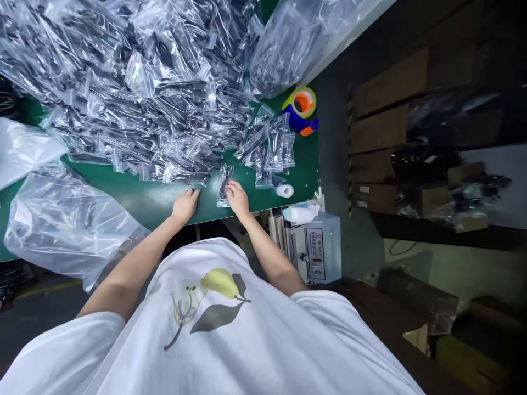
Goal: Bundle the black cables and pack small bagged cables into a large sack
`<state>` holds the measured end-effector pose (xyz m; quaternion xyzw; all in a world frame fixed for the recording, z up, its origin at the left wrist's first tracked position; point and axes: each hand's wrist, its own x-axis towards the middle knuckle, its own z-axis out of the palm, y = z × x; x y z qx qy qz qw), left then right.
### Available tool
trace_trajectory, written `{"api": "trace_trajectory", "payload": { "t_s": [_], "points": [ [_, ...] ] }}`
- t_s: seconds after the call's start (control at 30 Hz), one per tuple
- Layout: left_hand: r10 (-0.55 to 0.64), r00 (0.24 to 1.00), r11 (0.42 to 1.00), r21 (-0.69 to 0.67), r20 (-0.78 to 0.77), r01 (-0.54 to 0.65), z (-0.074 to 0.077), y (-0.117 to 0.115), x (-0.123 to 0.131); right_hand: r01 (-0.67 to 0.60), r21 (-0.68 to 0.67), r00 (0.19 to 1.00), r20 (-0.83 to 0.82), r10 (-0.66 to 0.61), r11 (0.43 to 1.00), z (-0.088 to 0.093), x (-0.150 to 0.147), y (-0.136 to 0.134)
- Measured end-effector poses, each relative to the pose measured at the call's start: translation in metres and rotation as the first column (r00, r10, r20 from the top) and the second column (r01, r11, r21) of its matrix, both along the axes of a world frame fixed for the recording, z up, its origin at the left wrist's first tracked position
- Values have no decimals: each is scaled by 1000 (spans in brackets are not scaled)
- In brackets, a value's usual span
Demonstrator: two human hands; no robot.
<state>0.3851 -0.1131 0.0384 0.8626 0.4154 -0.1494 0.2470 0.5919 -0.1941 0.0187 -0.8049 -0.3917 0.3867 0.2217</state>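
A small clear plastic bag (223, 198) with a dark coiled cable inside lies on the green table (152, 200), close to its front edge. My right hand (239, 199) is on the right side of this bag, with the thumb and fingers closed on it. To the left, my left hand (185, 207) rests on the tabletop near the edge, apart from the bag. Its thumb stands away from the bent fingers, and nothing shows in it. Beyond both hands spreads a large heap of similar bags (164, 115) with dark contents.
A smaller group of filled bags (272, 145) lies at right, near a white roll (285, 190) and a tape dispenser (302, 112). Large plastic sacks (74, 219) hang over the left edge. A grey machine (323, 247) stands below right; cardboard boxes (381, 131) are beyond.
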Motion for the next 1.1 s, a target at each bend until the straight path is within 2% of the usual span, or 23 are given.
{"api": "trace_trajectory", "payload": {
  "t_s": [0.07, 0.2, 0.33, 0.43, 0.5, 0.6, 0.73, 0.83, 0.93, 1.0, 1.1],
  "points": [
    [4, 1000, 998, 62, 23, -5, 5, 0, 5, 50, -43, 998, 29, -49, 998, -2, 4, 13],
    [13, 999, 984, 177, 39, -19, 7, 23, 21, 83, -141, 997, 12, -82, 987, -11, 7, 33],
    [5, 1000, 981, 195, 0, -5, 1, 35, 22, 38, -188, 992, -110, -60, 981, -15, 17, 19],
    [-48, 999, 983, 179, -6, 48, 2, 25, 15, 48, -144, 975, -206, -78, 988, -14, 25, 4],
    [-104, 995, 981, 168, 13, 100, 7, 19, 16, 97, -114, 958, -259, -124, 989, -15, 26, 4],
    [-183, 981, 969, 179, 70, 168, 14, 27, 38, 205, -70, 929, -300, -217, 976, -16, 21, 17],
    [-237, 960, 955, 215, 148, 203, 12, 61, 88, 272, 4, 928, -264, -261, 962, -13, 13, 21],
    [-248, 954, 959, 186, 171, 216, 6, 75, 108, 192, 34, 970, -159, -185, 981, -3, 19, 3],
    [-245, 950, 965, 144, 194, 219, 7, 69, 102, 28, 49, 999, 20, -29, 998, 15, 42, -7],
    [-233, 950, 970, 125, 210, 210, 13, 57, 91, -97, 58, 985, 150, 87, 994, 25, 66, 4],
    [-173, 964, 983, 96, 203, 156, 26, 35, 72, -280, 50, 911, 328, 249, 959, 29, 102, 48]
  ]
}}
